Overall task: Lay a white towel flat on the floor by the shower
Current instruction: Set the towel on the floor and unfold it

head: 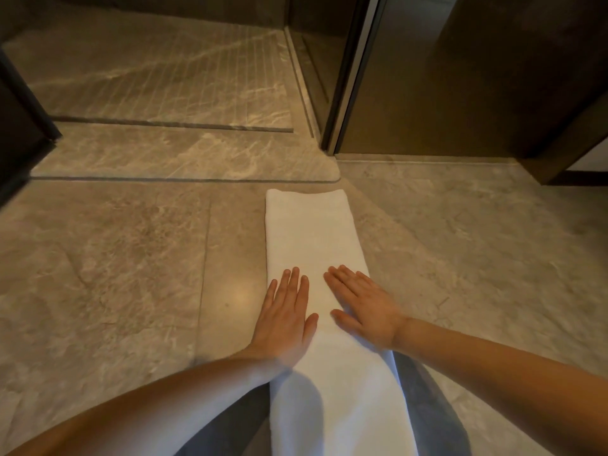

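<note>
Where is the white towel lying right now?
In the head view the white towel lies as a long strip on the floor at centre, its far end just short of the shower threshold, with both hands flat on it.

towel (312, 238): white cloth, soft, matt | floor (108, 258): marble-look stone, polished, glossy | shower frame (353, 77): dark metal

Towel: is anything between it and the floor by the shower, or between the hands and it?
Nothing on the floor. Left hand and right hand lie palm-down on the white towel, its far end flat beside the shower threshold. The near end drapes over the person's legs.
</note>
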`<state>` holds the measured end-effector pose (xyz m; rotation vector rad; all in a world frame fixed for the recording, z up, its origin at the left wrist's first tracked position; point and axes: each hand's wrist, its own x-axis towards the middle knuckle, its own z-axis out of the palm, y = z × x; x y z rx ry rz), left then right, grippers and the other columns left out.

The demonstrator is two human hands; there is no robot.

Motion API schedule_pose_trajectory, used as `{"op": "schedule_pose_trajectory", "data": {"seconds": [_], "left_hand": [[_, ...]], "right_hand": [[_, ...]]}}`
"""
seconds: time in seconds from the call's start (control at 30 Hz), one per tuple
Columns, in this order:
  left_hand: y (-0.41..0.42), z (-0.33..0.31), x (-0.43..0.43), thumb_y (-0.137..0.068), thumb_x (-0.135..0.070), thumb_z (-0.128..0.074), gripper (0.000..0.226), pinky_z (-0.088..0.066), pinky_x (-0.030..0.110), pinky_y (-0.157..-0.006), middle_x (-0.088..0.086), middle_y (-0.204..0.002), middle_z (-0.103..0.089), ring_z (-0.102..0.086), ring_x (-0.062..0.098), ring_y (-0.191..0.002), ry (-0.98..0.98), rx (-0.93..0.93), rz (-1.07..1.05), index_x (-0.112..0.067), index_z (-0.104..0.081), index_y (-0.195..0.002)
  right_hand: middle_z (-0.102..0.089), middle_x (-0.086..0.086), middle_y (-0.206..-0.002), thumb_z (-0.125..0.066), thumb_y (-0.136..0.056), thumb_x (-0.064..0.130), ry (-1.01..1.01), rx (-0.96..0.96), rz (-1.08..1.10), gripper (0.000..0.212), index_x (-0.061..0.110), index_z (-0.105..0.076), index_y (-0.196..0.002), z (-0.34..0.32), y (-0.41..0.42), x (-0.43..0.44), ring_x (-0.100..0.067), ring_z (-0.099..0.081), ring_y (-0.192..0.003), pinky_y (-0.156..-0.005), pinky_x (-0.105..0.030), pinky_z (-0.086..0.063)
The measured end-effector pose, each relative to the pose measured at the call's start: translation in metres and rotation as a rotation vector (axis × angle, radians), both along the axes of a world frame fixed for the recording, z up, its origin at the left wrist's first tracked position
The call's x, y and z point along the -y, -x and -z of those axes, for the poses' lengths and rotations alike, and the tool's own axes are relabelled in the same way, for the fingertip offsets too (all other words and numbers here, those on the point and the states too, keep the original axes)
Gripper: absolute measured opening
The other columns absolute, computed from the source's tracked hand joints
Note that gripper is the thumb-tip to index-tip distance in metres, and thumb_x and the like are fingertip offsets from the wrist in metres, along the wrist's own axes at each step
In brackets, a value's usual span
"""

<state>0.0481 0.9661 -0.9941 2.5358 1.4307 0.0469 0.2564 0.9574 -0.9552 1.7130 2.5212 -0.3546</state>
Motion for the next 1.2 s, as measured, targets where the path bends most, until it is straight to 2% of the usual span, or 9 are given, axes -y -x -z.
{"op": "schedule_pose_trajectory", "data": {"seconds": [0.13,0.23,0.37,0.5,0.7,0.9,1.0,1.1,1.2], "left_hand": [[-0.001,-0.018,-0.018,-0.101,-0.040,-0.024,0.060,-0.006,0.045,-0.119,0.013,-0.160,-0.012,-0.009,0.033,-0.146,-0.068,0.013,0.137,-0.010,-0.018,-0.152],[-0.024,-0.038,-0.045,-0.095,-0.020,-0.042,0.040,-0.035,0.033,-0.098,0.004,-0.124,-0.044,-0.038,0.026,-0.119,0.029,0.271,0.186,-0.017,-0.045,-0.135],[-0.068,-0.048,-0.068,-0.093,-0.015,-0.048,0.043,-0.035,0.030,-0.094,0.000,-0.101,-0.037,-0.039,0.023,-0.109,0.317,0.398,0.113,-0.021,-0.049,-0.136],[-0.085,-0.042,-0.075,-0.094,-0.017,-0.053,0.054,-0.037,0.036,-0.095,0.002,-0.102,-0.030,-0.031,0.022,-0.100,0.359,0.267,0.175,-0.034,-0.039,-0.143],[-0.089,-0.041,-0.078,-0.095,-0.015,-0.053,0.053,-0.038,0.044,-0.094,0.002,-0.101,-0.031,-0.032,0.025,-0.099,0.363,0.250,0.199,-0.046,-0.041,-0.138],[-0.091,-0.047,-0.083,-0.088,-0.025,-0.036,0.036,-0.030,0.041,-0.101,-0.004,-0.104,-0.043,-0.031,0.021,-0.114,0.628,0.354,0.091,-0.053,-0.058,-0.097],[-0.092,-0.051,-0.082,-0.083,-0.037,-0.048,0.015,-0.044,0.033,-0.082,-0.005,-0.096,-0.058,-0.053,0.020,-0.099,0.612,0.491,0.041,-0.037,-0.063,-0.081],[-0.092,-0.046,-0.080,-0.081,-0.031,-0.066,0.021,-0.042,0.022,-0.067,-0.008,-0.090,-0.061,-0.059,0.013,-0.083,0.496,0.486,0.031,-0.029,-0.065,-0.102],[-0.085,-0.048,-0.080,-0.081,-0.014,-0.065,0.045,-0.039,0.016,-0.067,-0.013,-0.089,-0.056,-0.055,0.009,-0.084,0.614,0.562,-0.032,-0.027,-0.060,-0.123]], "right_hand": [[-0.039,-0.008,-0.146,-0.055,-0.095,0.040,-0.092,-0.236,0.482,0.067,0.010,-0.029,-0.149,-0.015,-0.007,0.019,-0.026,-0.038,-0.133,-0.109,-0.032,-0.032],[-0.057,-0.007,-0.122,-0.062,-0.090,0.037,0.047,-0.293,0.663,0.049,0.012,-0.050,-0.130,-0.010,-0.011,0.037,-0.023,-0.055,-0.110,-0.095,-0.034,-0.044],[-0.063,-0.006,-0.101,-0.064,-0.090,0.030,0.150,-0.390,0.742,0.027,0.012,-0.062,-0.109,-0.008,-0.011,0.041,-0.021,-0.061,-0.089,-0.079,-0.030,-0.049],[-0.069,-0.006,-0.088,-0.068,-0.085,0.018,0.139,-0.559,0.840,0.018,0.014,-0.064,-0.102,-0.012,-0.008,0.043,-0.022,-0.064,-0.081,-0.068,-0.028,-0.049],[-0.068,0.005,-0.083,-0.071,-0.082,0.013,0.256,-0.830,0.846,0.048,0.031,-0.055,-0.124,-0.019,-0.010,0.057,-0.009,-0.066,-0.069,-0.058,-0.018,-0.051],[-0.064,0.013,-0.079,-0.068,-0.083,0.011,0.275,-0.797,0.772,0.067,0.041,-0.041,-0.136,-0.023,-0.007,0.066,0.003,-0.063,-0.064,-0.052,-0.010,-0.046],[-0.066,0.007,-0.073,-0.066,-0.083,0.012,0.249,-0.777,0.741,0.070,0.044,-0.039,-0.138,-0.025,-0.006,0.066,-0.006,-0.063,-0.063,-0.052,-0.014,-0.048],[-0.069,-0.001,-0.081,-0.064,-0.083,0.009,0.252,-0.775,0.691,0.073,0.053,-0.037,-0.135,-0.027,-0.006,0.069,-0.018,-0.064,-0.068,-0.059,-0.024,-0.052],[-0.069,0.010,-0.104,-0.064,-0.082,0.005,0.346,-0.776,0.650,0.065,0.047,-0.050,-0.130,-0.032,-0.006,0.069,-0.012,-0.067,-0.084,-0.076,-0.029,-0.057]]}}
